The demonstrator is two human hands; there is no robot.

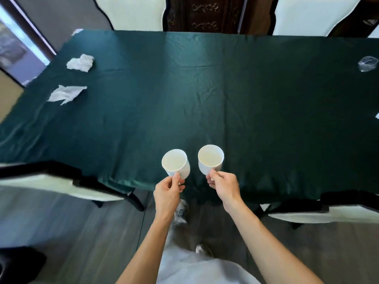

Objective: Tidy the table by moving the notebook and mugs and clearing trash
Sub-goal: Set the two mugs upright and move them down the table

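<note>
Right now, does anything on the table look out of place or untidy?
Yes. Two crumpled white tissues lie loose on the dark green tablecloth at its far left, and a clear plastic lid sits near the right edge. Both white mugs look empty; nothing is spilled.

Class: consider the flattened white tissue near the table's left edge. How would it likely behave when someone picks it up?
The flattened tissue looks thin and creased, so it would probably flop and crumple rather than hold its shape. It likely weighs almost nothing. Its ragged edges suggest that it tears easily, and it may drag on the green tablecloth.
</note>
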